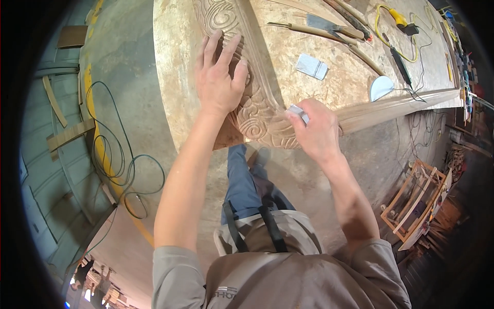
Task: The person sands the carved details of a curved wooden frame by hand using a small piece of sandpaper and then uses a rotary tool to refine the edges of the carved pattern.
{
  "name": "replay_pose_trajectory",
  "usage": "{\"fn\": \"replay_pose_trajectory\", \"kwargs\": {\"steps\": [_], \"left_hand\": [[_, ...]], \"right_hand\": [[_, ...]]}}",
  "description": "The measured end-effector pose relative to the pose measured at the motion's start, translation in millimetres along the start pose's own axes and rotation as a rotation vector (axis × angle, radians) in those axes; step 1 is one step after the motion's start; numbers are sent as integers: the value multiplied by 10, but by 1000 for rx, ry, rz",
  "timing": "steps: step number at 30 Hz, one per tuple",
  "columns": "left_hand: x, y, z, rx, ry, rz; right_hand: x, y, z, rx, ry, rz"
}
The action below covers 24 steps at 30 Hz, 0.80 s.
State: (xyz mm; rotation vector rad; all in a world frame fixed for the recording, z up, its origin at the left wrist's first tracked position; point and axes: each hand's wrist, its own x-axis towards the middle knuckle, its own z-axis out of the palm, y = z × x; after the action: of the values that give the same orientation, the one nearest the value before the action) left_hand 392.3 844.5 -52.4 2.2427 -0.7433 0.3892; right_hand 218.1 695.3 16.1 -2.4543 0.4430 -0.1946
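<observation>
A carved wooden piece (252,123) with scroll relief lies along the near edge of the plywood-topped bench (171,77); it bends at a corner into a plainer rail to the right. My left hand (220,83) rests on its upright section, fingers spread over the carving, which hides part of the relief. Pinched between thumb and fingers of my right hand (319,129) is a folded piece of pale sandpaper (298,112), held against the carved corner. Another folded sandpaper piece (312,66) lies on the bench beyond. A pale half-round sheet (381,89) sits near the rail.
Behind lie a long-handled carving tool (308,30), a flat-bladed scraper (322,23), and a black pen-like tool (401,68) with cords and a yellow plug (398,16). A green hose (133,170) coils on the floor. Right stands a wooden frame (415,201); people (96,284) appear lower left.
</observation>
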Motion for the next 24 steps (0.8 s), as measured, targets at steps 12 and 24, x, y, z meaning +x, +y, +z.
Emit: {"fn": "replay_pose_trajectory", "kwargs": {"steps": [12, 24], "left_hand": [[32, 48, 9, 40, -90, 23], [78, 113, -73, -53, -134, -26]], "right_hand": [[67, 115, -192, 156, -19, 63], [1130, -152, -43, 94, 625, -75]]}}
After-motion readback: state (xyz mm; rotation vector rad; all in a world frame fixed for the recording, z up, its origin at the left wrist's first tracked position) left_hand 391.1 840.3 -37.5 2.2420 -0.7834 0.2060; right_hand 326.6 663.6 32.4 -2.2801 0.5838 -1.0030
